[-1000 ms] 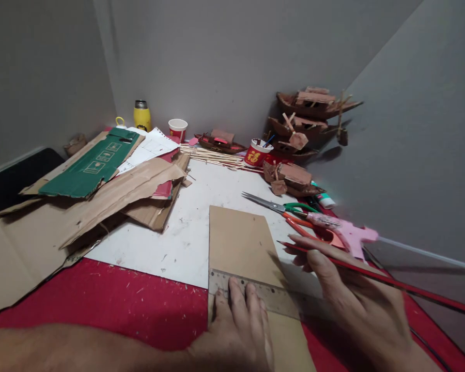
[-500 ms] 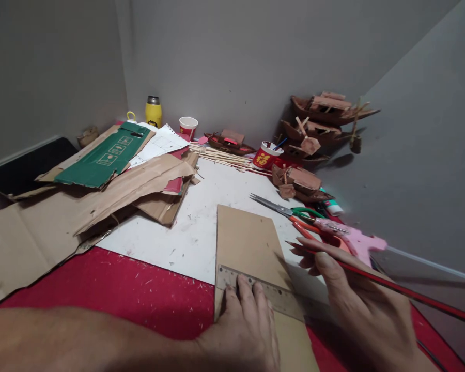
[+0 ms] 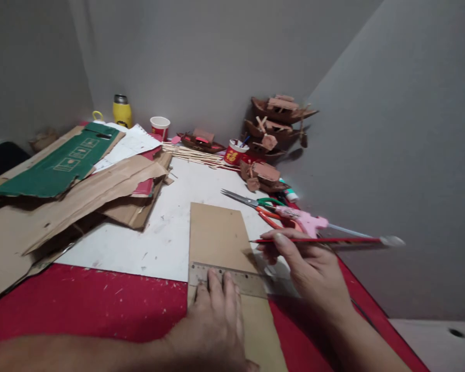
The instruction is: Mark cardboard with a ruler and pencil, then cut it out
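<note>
Left hand (image 3: 217,318) laid flat, fingers slightly parted, pressing ruler (image 3: 251,284) across cardboard piece (image 3: 217,232), on table (image 3: 116,299) before person. Right hand (image 3: 312,266) pinching red pencil (image 3: 344,241), tip near cardboard's right edge. Cardboard probably light, stiff, creasable: hold by edges. Ruler likely thin, slippery: press mid-length.

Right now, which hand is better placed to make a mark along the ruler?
The right hand, most likely: it holds the red pencil, whose tip is near the right edge of the cardboard. The left hand lies on the ruler, so it seems better suited to steadying it.
</note>
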